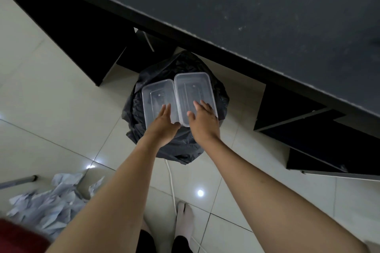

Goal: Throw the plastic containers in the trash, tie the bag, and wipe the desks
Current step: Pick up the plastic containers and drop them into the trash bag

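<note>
1. Down by the floor, a black trash bag [174, 129] is sitting on pale floor tiles [51, 98], partly tucked under the front edge of a dark counter [267, 16].
2. Two clear plastic containers are lying side by side over the mouth of the bag, their long sides touching: the left container [157, 98] is sitting a little lower in the view, and the right container [193, 92] is reaching further toward the counter.
3. The left hand [164, 121] is reaching over the near end of the left container with fingers extended; whether it is gripping the rim or only touching it, I cannot tell.
4. The right hand [202, 117] is lying on the near end of the right container, fingers straight and spread on its top, thumb out to the side near the container's corner.
5. Both bare forearms are stretching out from the bottom of the view toward the bag.
6. Crumpled pale paper [51, 201] is lying on the tiles at the lower left, well apart from the bag, with a grey metal leg [18, 181] just beside it.
7. A white cable [171, 181] is running across the tiles from the bag toward the person's bare feet [185, 220].
8. The counter top is showing faint pale smudges toward its right side.
</note>
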